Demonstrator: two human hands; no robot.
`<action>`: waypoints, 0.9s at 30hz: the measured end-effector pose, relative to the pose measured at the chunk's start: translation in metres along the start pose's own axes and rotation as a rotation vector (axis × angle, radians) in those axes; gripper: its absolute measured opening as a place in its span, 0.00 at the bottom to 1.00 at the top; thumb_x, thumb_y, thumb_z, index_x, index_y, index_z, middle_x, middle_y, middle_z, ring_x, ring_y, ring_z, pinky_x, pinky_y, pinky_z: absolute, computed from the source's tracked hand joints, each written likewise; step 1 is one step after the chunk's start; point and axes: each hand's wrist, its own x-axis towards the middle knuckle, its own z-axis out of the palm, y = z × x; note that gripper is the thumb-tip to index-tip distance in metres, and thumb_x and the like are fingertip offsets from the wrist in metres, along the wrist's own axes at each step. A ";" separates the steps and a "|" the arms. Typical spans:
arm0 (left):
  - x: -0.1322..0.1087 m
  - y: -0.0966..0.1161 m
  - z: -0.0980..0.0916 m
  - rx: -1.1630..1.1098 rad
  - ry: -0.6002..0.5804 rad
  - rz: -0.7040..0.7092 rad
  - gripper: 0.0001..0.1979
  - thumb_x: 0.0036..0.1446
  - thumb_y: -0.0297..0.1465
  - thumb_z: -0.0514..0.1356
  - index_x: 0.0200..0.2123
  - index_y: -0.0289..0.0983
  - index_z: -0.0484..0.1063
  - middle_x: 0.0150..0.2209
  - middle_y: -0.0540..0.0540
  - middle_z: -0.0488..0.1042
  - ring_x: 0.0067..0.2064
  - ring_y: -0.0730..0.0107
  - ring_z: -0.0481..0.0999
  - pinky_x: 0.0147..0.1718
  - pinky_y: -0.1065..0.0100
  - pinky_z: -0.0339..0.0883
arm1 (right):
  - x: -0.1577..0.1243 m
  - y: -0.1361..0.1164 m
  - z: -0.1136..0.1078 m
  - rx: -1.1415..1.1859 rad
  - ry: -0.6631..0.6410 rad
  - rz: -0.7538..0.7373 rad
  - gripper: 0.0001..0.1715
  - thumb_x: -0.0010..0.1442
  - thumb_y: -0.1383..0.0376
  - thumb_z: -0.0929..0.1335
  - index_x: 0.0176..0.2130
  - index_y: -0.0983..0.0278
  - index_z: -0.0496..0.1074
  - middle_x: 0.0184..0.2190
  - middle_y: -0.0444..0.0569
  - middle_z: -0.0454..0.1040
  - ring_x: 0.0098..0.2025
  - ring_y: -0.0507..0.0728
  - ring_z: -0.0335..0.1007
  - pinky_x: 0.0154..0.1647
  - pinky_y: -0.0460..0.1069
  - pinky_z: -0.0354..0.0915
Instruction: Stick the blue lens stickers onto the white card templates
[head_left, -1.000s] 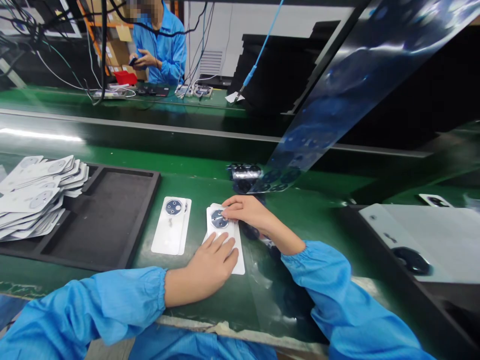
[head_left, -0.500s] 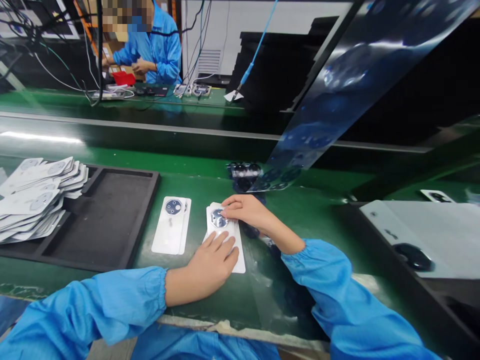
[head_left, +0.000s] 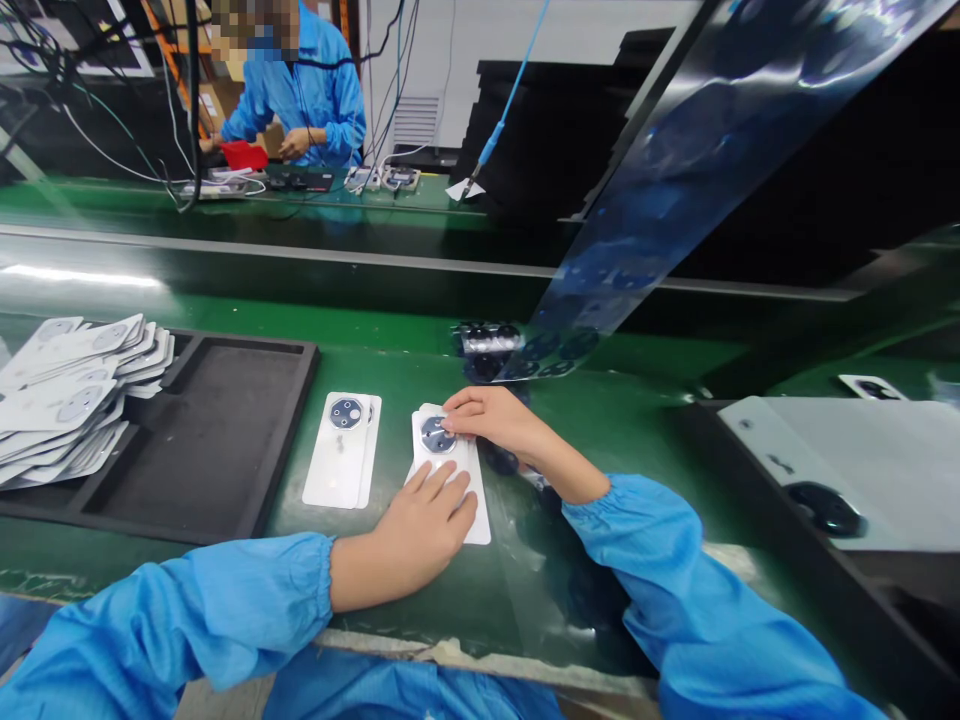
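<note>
Head view: white back cover (head_left: pixel 459 470) with round dark camera ring (head_left: pixel 435 436).

We're looking from a single camera worn on the person's head, aimed forward and down across the green bench (head_left: pixel 615 430). It sits close: both blue sleeves fill the bottom edge, and the left hand (head_left: pixel 420 525) and right hand (head_left: pixel 495 420) land just below the middle. We face across the conveyor toward a co-worker (head_left: pixel 300 85) at the far bench. The clear film strip (head_left: pixel 675 170) crosses upper right, probably quite near the lens. No second view shares this scene.
</note>
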 end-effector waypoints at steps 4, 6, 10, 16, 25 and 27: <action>0.000 0.000 0.000 -0.005 -0.003 0.006 0.15 0.65 0.25 0.52 0.50 0.32 0.74 0.54 0.36 0.76 0.59 0.49 0.73 0.57 0.49 0.67 | 0.000 0.000 0.001 -0.003 0.002 0.007 0.22 0.41 0.61 0.80 0.35 0.66 0.77 0.25 0.47 0.79 0.26 0.53 0.71 0.29 0.47 0.66; 0.000 0.000 -0.001 -0.007 -0.007 0.012 0.15 0.65 0.25 0.52 0.50 0.32 0.74 0.54 0.36 0.76 0.59 0.49 0.73 0.58 0.49 0.66 | 0.000 -0.001 0.001 -0.004 0.004 0.009 0.21 0.41 0.61 0.80 0.35 0.66 0.77 0.25 0.48 0.79 0.26 0.53 0.72 0.30 0.47 0.66; 0.000 -0.001 -0.001 -0.010 -0.013 0.016 0.14 0.64 0.25 0.54 0.50 0.32 0.74 0.55 0.35 0.75 0.59 0.48 0.73 0.57 0.48 0.67 | -0.001 -0.001 0.002 -0.011 0.002 0.010 0.21 0.42 0.61 0.80 0.35 0.66 0.77 0.25 0.48 0.80 0.27 0.53 0.72 0.30 0.47 0.67; -0.001 0.000 0.001 -0.005 -0.015 0.006 0.15 0.64 0.25 0.53 0.50 0.33 0.73 0.55 0.36 0.75 0.60 0.49 0.72 0.58 0.48 0.66 | -0.001 -0.001 0.002 -0.025 0.013 0.005 0.20 0.42 0.62 0.79 0.35 0.66 0.76 0.25 0.47 0.79 0.26 0.53 0.71 0.29 0.47 0.65; 0.000 0.001 0.003 -0.016 0.001 0.001 0.15 0.64 0.24 0.52 0.50 0.32 0.74 0.55 0.36 0.75 0.60 0.49 0.72 0.58 0.48 0.66 | -0.002 -0.003 0.003 -0.048 0.009 -0.010 0.18 0.43 0.61 0.79 0.34 0.66 0.76 0.25 0.47 0.79 0.26 0.54 0.72 0.28 0.48 0.67; 0.000 0.000 0.001 -0.020 0.004 0.001 0.14 0.64 0.24 0.52 0.49 0.32 0.74 0.55 0.37 0.76 0.59 0.48 0.73 0.58 0.48 0.66 | -0.002 -0.002 0.003 -0.070 0.010 -0.017 0.18 0.44 0.61 0.79 0.35 0.66 0.76 0.25 0.48 0.79 0.26 0.55 0.73 0.28 0.48 0.67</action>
